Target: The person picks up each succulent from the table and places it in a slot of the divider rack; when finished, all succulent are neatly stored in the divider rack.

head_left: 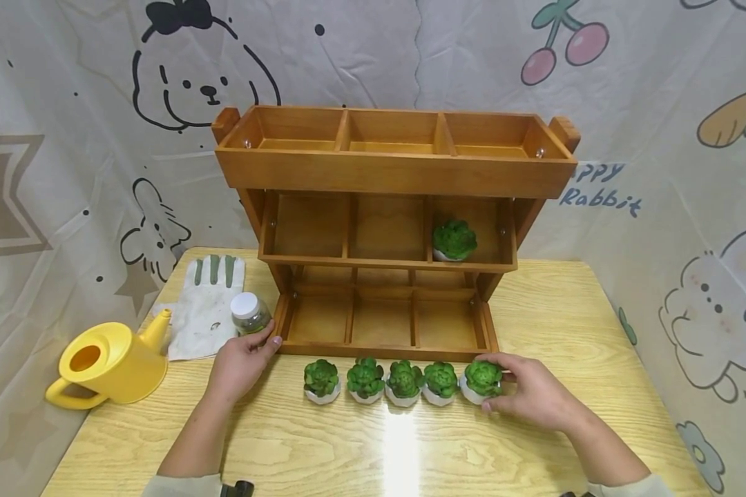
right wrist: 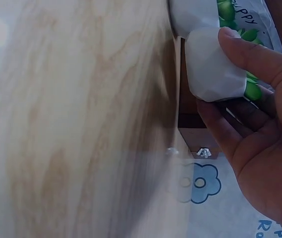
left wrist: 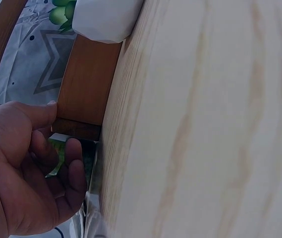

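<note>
At the right end of the row, the end plant is clamped in the right hand's grip, the shelf lying just beyond — its bottom left corner pinched by the left hand, well apart.

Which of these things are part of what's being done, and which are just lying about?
Seem part of the job:
Shelf, touched by the left hand
Plants: one in the shelf's middle tier, five lined up before it; the right hand grips the rightmost plant

Seem just lying about:
Watering can
Glove
Jar, close by the left hand
</note>
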`<state>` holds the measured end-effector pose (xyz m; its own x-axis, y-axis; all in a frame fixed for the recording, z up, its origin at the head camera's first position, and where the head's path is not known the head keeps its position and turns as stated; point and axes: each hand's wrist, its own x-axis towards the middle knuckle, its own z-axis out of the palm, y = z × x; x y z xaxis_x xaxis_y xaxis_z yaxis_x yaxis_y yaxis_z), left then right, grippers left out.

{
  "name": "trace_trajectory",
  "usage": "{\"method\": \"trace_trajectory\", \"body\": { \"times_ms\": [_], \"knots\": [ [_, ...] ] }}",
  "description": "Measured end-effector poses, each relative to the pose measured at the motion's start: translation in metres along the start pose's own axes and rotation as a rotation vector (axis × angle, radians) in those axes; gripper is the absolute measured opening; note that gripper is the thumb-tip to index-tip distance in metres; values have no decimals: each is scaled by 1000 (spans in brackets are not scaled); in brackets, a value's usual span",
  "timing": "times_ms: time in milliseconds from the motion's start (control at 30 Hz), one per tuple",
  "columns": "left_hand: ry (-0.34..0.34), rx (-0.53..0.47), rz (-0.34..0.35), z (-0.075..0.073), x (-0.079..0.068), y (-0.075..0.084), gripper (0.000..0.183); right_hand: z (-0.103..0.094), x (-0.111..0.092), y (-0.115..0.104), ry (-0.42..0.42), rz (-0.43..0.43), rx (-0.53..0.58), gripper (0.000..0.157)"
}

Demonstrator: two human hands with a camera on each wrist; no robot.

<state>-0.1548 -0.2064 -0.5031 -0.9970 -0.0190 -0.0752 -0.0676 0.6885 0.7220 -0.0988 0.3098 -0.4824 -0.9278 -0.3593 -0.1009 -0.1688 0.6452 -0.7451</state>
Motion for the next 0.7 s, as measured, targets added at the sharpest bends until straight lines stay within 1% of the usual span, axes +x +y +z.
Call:
{"method": "trace_trajectory", "body": {
  "times_ms": [200, 367, 533, 700],
  "knots": [
    [1, -1, 1, 0, 0, 0, 51, -4, 0, -2, 14, -21, -17, 73],
    [-3, 0, -3, 0, 1, 0, 52, -7, -1, -5, 48, -23, -35, 72],
    [-6, 3, -1, 0, 1, 0, 55, -11, -1, -10, 78, -54, -21, 70],
    [-5, -6, -13, -1, 0, 0, 53, -12, 1, -16, 119, -74, 2, 67]
  ]
}}
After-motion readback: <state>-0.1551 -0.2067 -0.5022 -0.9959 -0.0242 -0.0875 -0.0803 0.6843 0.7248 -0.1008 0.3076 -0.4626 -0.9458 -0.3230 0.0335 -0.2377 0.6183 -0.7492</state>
